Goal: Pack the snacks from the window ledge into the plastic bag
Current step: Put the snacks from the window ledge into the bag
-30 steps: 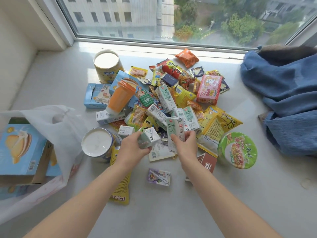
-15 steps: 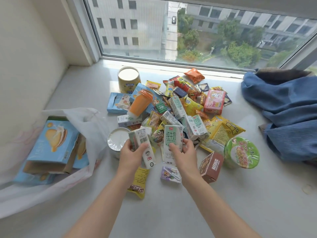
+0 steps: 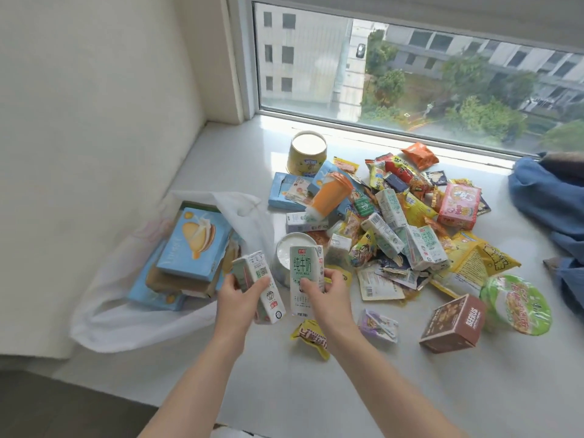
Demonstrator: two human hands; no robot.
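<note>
My left hand grips a white-and-green milk carton, tilted, just right of the white plastic bag. My right hand holds a second milk carton upright beside it. The bag lies open on the ledge at the left with blue biscuit boxes inside. Behind my hands is the snack pile with more milk cartons, an orange cup, yellow packets and a pink pack.
A yellow tub stands near the window. A white-lidded can sits behind my hands. A brown box and a green noodle bowl lie at the right. Blue cloth covers the far right. The wall bounds the left.
Both hands picked milk cartons from the pile, lifted them and carried them left toward the bag. The view swung left with them.
</note>
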